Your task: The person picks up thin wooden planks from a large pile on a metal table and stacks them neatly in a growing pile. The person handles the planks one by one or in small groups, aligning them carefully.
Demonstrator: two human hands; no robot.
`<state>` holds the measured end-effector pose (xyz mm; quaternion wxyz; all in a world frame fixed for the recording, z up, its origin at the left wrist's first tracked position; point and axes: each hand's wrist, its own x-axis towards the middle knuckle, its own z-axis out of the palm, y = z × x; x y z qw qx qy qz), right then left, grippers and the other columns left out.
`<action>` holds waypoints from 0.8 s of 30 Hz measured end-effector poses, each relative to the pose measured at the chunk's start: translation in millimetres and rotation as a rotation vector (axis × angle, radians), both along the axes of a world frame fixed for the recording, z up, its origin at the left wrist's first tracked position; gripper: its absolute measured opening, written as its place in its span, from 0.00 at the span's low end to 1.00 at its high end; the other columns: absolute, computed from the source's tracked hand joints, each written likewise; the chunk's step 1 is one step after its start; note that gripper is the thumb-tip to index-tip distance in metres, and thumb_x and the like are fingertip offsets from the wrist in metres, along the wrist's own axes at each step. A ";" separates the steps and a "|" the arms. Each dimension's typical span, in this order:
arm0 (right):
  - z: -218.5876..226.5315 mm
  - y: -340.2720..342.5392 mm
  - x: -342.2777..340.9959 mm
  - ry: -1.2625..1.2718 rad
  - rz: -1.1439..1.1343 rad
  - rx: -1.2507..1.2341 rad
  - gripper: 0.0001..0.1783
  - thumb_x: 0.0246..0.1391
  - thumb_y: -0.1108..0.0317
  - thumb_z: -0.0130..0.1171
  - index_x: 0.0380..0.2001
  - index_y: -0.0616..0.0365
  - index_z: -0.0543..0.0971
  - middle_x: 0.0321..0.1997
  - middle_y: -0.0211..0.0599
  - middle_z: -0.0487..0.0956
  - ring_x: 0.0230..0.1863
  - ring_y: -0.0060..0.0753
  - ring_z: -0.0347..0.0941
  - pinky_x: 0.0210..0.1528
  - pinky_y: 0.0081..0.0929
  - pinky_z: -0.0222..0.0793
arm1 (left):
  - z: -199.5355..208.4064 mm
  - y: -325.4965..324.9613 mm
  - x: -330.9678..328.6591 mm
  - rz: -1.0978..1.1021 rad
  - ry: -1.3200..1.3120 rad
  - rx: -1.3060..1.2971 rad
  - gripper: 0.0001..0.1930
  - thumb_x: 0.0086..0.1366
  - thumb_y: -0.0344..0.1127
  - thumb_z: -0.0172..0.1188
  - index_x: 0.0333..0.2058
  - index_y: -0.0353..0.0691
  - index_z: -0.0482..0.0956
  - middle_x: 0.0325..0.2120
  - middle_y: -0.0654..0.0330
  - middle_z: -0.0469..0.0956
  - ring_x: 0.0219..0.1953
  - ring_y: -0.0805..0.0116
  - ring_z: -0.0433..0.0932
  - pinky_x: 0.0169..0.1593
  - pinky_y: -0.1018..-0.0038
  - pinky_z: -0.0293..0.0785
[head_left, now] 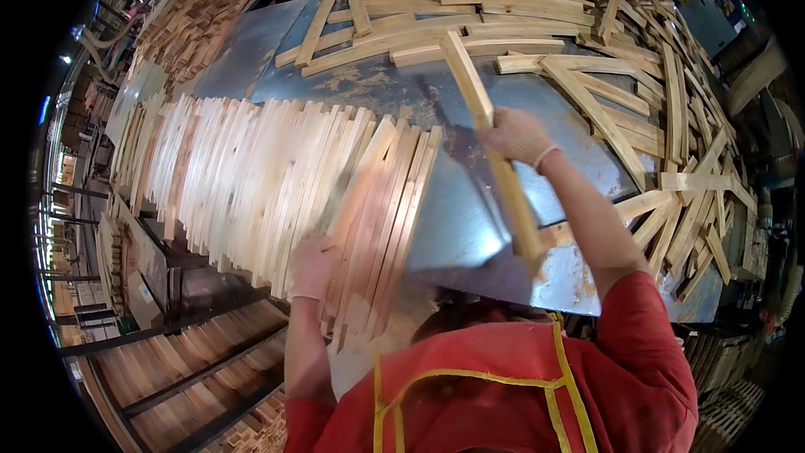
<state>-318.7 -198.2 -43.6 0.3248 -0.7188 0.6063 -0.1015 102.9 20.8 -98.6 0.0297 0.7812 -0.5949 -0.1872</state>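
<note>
My right hand (516, 136), in a pale glove, is closed around the middle of a long wooden strip (468, 80) held above the metal table. The strip's near end is blurred. My left hand (313, 268), also blurred, is closed at the near end of another wooden strip (359, 180), which slants across the right part of a row. That row of wooden strips (251, 176) lies side by side at the left, their long sides together and their near ends uneven.
Loose wooden strips (520, 4) lie across the table's far side, with a jumbled heap (679, 109) along the right. More stacked wood (189, 29) stands at the far left. Below left is a rack (180, 352) of boards. The metal tabletop (457, 193) carries some sawdust.
</note>
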 end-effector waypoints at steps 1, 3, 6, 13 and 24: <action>-24.6 7.3 18.3 -0.209 -0.095 0.093 0.32 0.57 0.45 0.63 0.43 0.71 0.84 0.36 0.60 0.87 0.42 0.56 0.87 0.48 0.47 0.81 | 4.0 -0.9 -12.5 0.063 0.017 -0.009 0.17 0.64 0.47 0.65 0.38 0.38 0.87 0.37 0.44 0.84 0.43 0.44 0.84 0.48 0.51 0.80; -38.9 41.8 74.2 -0.473 -0.294 0.259 0.32 0.55 0.46 0.66 0.40 0.74 0.85 0.34 0.61 0.87 0.40 0.54 0.87 0.47 0.44 0.81 | 15.8 2.9 -39.4 0.190 0.052 -0.016 0.18 0.64 0.49 0.66 0.35 0.37 0.87 0.34 0.43 0.84 0.41 0.44 0.84 0.47 0.50 0.80; -63.5 83.9 143.0 -0.441 -0.202 0.371 0.27 0.63 0.53 0.63 0.50 0.71 0.82 0.46 0.66 0.85 0.44 0.56 0.85 0.50 0.41 0.83 | 16.9 8.6 -57.1 0.122 0.221 -0.009 0.22 0.64 0.52 0.67 0.46 0.40 0.87 0.40 0.43 0.85 0.43 0.41 0.84 0.48 0.51 0.80; -71.6 130.9 138.4 -0.375 0.155 0.312 0.36 0.59 0.53 0.64 0.63 0.67 0.73 0.59 0.68 0.82 0.59 0.65 0.81 0.61 0.44 0.77 | 16.6 16.7 -77.8 0.040 0.101 -0.001 0.35 0.70 0.47 0.62 0.69 0.33 0.70 0.58 0.34 0.80 0.59 0.35 0.79 0.63 0.47 0.74; -71.4 166.2 -234.2 0.857 0.040 -0.080 0.27 0.60 0.55 0.68 0.62 0.40 0.80 0.57 0.34 0.85 0.67 0.45 0.75 0.68 0.58 0.65 | -22.2 2.2 -6.9 -0.185 -0.403 -0.280 0.39 0.66 0.40 0.66 0.74 0.37 0.64 0.66 0.43 0.74 0.66 0.42 0.74 0.71 0.53 0.69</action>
